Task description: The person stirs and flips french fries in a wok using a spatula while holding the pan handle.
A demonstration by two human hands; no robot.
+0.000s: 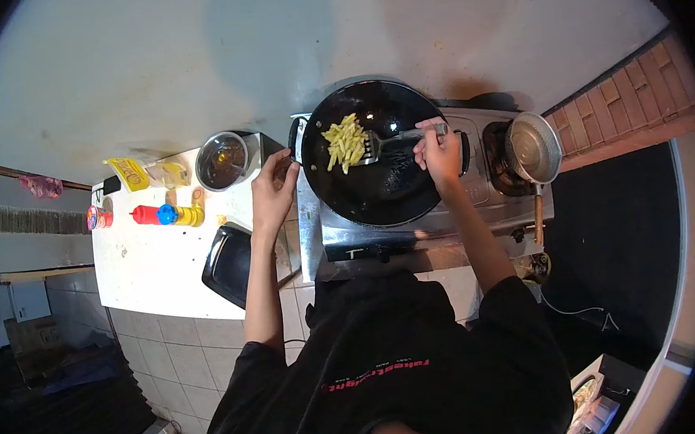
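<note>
With the right hand (438, 159) gripping the spatula (398, 138) and the left hand (272, 192), closure indeterminate, at the wok's (383, 202) 9 o'clock edge, overpushing could spill the food pieces (345, 142) lying toward 10 o'clock.

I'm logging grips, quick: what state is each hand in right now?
Left hand: fingers at the wok handle; whether closed on it can't be told.
Right hand: closed, holding the slotted spatula.

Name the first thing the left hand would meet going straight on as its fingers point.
The left hand would probably meet the wok's left handle first; whether the fingertips touch it is unclear.
</note>
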